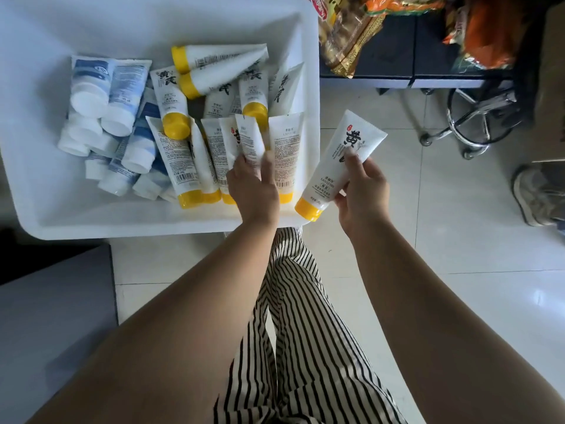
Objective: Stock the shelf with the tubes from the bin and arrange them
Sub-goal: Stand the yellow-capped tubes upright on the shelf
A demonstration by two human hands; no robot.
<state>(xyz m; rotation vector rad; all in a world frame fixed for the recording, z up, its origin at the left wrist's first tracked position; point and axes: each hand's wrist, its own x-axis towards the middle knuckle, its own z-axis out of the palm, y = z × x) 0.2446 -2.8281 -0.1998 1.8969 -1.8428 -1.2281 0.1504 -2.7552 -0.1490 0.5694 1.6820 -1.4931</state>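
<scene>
White plastic bin (pixel 46 209), the largest thing in view, sits on a pale tiled floor (pixel 458 255); its near right corner lies under the left wrist. Dark shelf (pixel 397 65) at upper right, well apart from the bin's contents, carries a few snack bags (pixel 345 44) in gold and orange; exact number unclear. Chrome chair base (pixel 477 117) on casters stands below the shelf edge. One shoe (pixel 535 197) at the right border. Striped trousers (pixel 305 332) run down between the forearms.

Inside the bin: two groups. Yellow-capped tubes (pixel 171 96), about thirteen visible, some overlapping, fill the right half; a near row of roughly six lies caps toward the camera, the rest lie piled behind. Blue-and-white tubes (pixel 127 87) with white caps, about ten, heaped at left; the lower ones are partly buried, so the count is rough.

Left hand (pixel 252 188) pinches one yellow-capped tube in the near row, thumb and fingers around its upper part. Right hand (pixel 362 191) grips the held tube (pixel 339 160), just outside the bin's right wall, cap down and tilted, printed front facing up.
</scene>
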